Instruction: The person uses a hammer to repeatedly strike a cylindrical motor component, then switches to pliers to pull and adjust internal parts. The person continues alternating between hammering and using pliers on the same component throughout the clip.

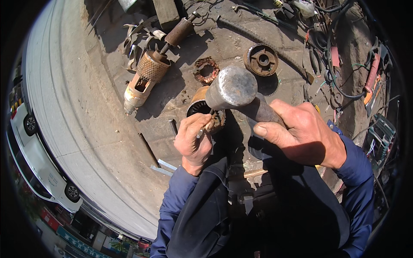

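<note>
My right hand [301, 133] grips the thick dark handle of a heavy steel hammer [234, 86], whose round worn face is raised just above my left hand. My left hand [192, 142] pinches a thin metal punch [200, 132] at a rusty cylindrical housing [200, 95] between my knees; the hammer head hides part of the housing. Behind it lie a ring with copper windings [200, 64] and a rusty round end piece [261, 59]. To their left rests a rusty assembly with a perforated sleeve [150, 69], a shaft and a rusty cylinder [178, 32].
A long dark bar [245, 34] lies across the back. Pliers, cables [340, 90] and a red-handled tool [372, 73] crowd the right. Short rods [148, 148] and flat strips [165, 165] lie left of my knee. A road with a white car [43, 163] is at far left.
</note>
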`<state>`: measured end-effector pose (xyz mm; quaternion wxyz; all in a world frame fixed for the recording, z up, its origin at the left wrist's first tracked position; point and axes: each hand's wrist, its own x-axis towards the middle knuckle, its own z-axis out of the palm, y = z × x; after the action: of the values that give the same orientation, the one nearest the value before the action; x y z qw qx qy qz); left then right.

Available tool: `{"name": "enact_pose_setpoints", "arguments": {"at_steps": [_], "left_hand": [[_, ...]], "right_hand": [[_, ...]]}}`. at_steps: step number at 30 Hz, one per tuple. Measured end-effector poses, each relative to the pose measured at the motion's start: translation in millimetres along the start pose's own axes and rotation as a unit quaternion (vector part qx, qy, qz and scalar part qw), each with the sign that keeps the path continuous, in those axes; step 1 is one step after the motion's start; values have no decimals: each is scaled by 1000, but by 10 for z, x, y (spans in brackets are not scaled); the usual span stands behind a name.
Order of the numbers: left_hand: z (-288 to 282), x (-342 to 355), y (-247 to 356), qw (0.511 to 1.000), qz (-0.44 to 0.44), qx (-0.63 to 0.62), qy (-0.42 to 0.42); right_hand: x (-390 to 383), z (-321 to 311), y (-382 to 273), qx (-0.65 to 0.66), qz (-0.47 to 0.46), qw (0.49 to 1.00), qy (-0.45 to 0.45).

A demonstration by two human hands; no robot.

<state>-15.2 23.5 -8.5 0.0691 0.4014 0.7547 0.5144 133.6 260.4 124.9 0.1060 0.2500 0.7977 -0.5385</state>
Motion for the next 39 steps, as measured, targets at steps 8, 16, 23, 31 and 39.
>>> {"name": "enact_pose_setpoints", "arguments": {"at_steps": [8,16,23,31,39], "left_hand": [[86,-95,-53,989,-95,-112,-29],[69,-79,44,942,-202,-268,-26],[19,-32,-45,998,-6,-29,-60],[-141,55,275,992,-86,-65,-69],[-61,127,209,998,-46,47,-4]], "right_hand": [[-105,-23,-455,-113,-200,973,1],[-115,189,-377,-268,-187,944,-45],[-194,213,-332,-208,-255,943,-50],[-204,326,-180,-196,-220,955,22],[-162,269,-233,-150,-230,962,9]]}}
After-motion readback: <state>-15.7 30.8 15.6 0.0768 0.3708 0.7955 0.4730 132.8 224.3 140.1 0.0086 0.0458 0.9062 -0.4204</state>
